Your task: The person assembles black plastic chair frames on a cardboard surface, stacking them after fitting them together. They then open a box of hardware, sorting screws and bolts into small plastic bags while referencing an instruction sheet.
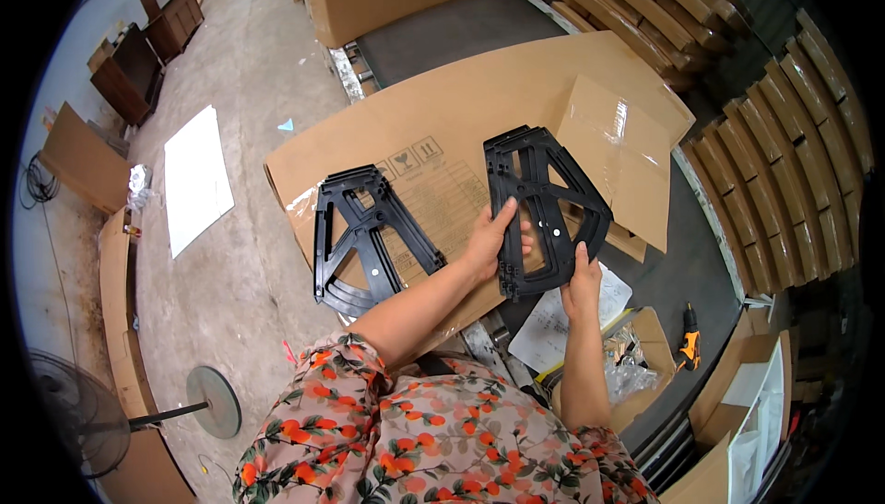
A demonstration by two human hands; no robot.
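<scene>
A black plastic frame [544,193] with triangular cut-outs is held up in front of me, tilted above a large cardboard box. My left hand [495,244] grips its left edge, thumb on the face and fingers behind. On its lower right corner my right hand [582,285] is closed, the thumb lying over the rim. A second black plastic frame [376,232] of much the same shape rests on the left part of the cardboard box [442,126], partly hidden behind my left forearm.
A smaller flat carton [616,149] lies on the box's right side. Near my right forearm are papers [544,329], an open carton of bagged hardware [645,357] and an orange-black cordless drill [689,343]. Stacked flat cartons [774,181] stand at right; a fan [74,412] is at lower left.
</scene>
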